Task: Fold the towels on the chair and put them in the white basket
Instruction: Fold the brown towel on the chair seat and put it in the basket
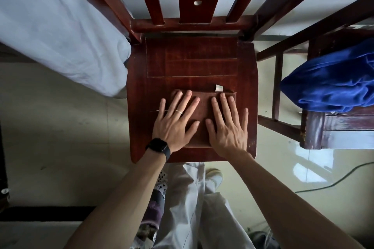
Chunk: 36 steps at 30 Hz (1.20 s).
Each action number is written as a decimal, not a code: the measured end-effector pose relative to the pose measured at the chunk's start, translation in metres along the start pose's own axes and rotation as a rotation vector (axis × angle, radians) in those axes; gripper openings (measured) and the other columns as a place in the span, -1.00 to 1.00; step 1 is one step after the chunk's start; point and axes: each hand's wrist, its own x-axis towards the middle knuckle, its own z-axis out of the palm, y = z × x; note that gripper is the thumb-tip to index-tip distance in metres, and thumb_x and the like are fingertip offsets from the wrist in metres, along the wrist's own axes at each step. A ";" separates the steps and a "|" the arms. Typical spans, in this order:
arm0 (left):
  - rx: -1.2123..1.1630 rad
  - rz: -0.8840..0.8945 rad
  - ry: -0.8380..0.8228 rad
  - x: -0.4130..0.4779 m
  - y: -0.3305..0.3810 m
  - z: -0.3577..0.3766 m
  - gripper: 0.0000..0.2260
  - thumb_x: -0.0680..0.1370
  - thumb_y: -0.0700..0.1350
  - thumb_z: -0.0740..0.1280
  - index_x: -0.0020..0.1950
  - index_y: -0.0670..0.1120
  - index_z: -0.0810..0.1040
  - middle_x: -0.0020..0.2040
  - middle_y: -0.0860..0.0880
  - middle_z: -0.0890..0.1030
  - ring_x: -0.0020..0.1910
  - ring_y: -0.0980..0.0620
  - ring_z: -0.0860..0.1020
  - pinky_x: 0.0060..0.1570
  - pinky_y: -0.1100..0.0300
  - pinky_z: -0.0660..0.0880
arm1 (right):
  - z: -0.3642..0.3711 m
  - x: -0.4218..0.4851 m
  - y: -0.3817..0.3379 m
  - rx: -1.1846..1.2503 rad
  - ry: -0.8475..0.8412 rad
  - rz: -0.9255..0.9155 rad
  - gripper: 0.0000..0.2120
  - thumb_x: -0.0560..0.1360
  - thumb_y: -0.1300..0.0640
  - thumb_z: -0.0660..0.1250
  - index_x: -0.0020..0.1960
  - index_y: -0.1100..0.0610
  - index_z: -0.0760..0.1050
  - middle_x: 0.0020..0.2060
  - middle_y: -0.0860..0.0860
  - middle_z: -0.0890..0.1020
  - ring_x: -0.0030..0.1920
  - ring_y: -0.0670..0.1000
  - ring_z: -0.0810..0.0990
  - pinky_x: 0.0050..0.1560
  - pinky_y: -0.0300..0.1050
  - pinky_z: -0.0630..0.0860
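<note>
Head view shows the left hand and right hand, fingers straight and spread, pressing flat on a folded brown towel at frame centre, on the wooden chair seat's near edge.

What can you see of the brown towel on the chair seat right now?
The brown towel is folded into a compact rectangle and lies flat on the front part of the dark wooden chair seat. Its cloth looks soft, nearly the seat's colour. A small pale tag sticks out at its far edge. The left hand and right hand press flat on it, fingers straight.
</note>
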 end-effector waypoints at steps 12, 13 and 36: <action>-0.172 -0.364 0.089 -0.014 -0.004 -0.003 -0.40 0.60 0.21 0.15 0.60 0.09 0.08 0.62 -0.12 -0.02 0.58 -0.14 0.05 0.48 -0.18 0.02 | 0.002 -0.015 0.002 0.171 0.104 0.297 -0.24 0.58 -0.32 0.08 0.63 0.04 -0.02 0.60 0.15 0.02 0.60 0.14 -0.02 0.54 0.23 -0.04; -0.221 -0.374 0.136 -0.020 -0.004 -0.010 -0.43 0.60 0.16 0.20 0.58 0.07 0.18 0.59 -0.14 0.12 0.53 -0.15 0.19 0.45 -0.14 0.15 | -0.004 -0.018 0.001 0.223 0.133 0.333 -0.27 0.58 -0.28 0.13 0.61 0.06 0.06 0.56 0.16 0.15 0.56 0.16 0.12 0.51 0.21 0.10; -1.234 -0.833 -0.335 0.001 0.002 -0.081 -0.54 0.24 -0.01 0.57 0.09 -0.09 0.63 0.04 -0.09 0.70 0.09 -0.07 0.64 0.29 -0.11 0.47 | -0.063 -0.029 0.047 1.285 -0.280 0.734 -0.65 0.39 0.22 0.50 0.13 0.02 0.56 0.04 0.05 0.67 0.07 0.12 0.65 0.12 0.17 0.62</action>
